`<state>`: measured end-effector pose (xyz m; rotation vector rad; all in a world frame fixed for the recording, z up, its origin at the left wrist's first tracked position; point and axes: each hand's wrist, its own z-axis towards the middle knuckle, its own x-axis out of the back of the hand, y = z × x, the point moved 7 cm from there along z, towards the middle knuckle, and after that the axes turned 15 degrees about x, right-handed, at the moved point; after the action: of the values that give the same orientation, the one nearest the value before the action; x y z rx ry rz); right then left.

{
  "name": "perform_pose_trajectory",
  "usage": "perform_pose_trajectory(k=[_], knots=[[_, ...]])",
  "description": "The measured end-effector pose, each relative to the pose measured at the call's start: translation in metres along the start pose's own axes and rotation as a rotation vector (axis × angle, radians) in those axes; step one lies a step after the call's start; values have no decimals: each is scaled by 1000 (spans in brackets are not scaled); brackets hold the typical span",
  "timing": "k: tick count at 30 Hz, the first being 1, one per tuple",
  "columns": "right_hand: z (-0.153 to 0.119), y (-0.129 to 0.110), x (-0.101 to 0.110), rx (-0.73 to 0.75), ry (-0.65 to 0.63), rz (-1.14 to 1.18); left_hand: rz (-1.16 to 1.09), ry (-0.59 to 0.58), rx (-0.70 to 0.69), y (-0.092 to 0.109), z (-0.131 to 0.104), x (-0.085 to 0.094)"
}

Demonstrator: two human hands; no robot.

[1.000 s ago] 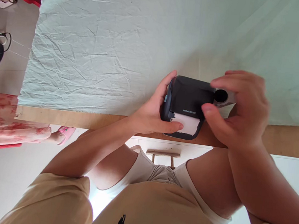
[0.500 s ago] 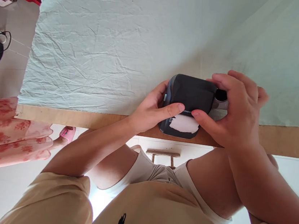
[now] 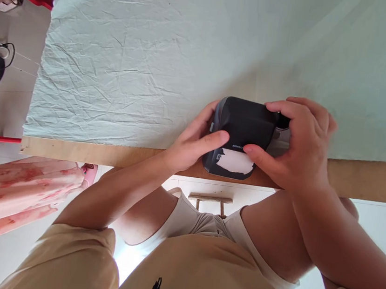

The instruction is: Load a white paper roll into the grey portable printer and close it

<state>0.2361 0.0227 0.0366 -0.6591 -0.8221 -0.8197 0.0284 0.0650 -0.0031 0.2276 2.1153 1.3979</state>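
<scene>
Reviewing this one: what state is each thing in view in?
Black device: cover looks shut
White patch: on the device, ragged-edged
Cylinder: dark end up, partly hidden
Left grip: closed on the device's left side
Right grip: thumb and forefinger on its right end
Cloth: spread out, creased

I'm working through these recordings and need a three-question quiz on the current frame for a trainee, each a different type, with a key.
1. True or false: the left hand and the right hand both touch the black device.
2. Which hand is nearer the round dark opening beside the device?
A) Left
B) Right
C) Both equally near
3. Fill in: the ragged-edged patch on the device is ____ in colour.

Key: 1. True. 2. B. 3. White.
</scene>
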Motion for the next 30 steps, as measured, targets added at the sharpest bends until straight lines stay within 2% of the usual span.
perform_pose_trajectory(k=[5,9,11,15,18,23,27,30], knots=[[-4,5,6,43,-17,-13,-125,-1,72,-4,8,1],[0,-4,15,119,151,36,-165,10,90,-1,9,-1],[2,-6,16,131,178,53,-169,44,90,2,7,-3],[2,-1,10,139,44,66,-174,78,113,5,6,-9],[0,4,13,169,21,73,-162,66,120,6,6,-11],[1,8,16,224,56,148,-172,84,123,8,6,-10],[5,8,20,283,179,147,-185,71,146,4,7,-11],[7,4,34,295,427,69,-164,51,140,3,6,-13]])
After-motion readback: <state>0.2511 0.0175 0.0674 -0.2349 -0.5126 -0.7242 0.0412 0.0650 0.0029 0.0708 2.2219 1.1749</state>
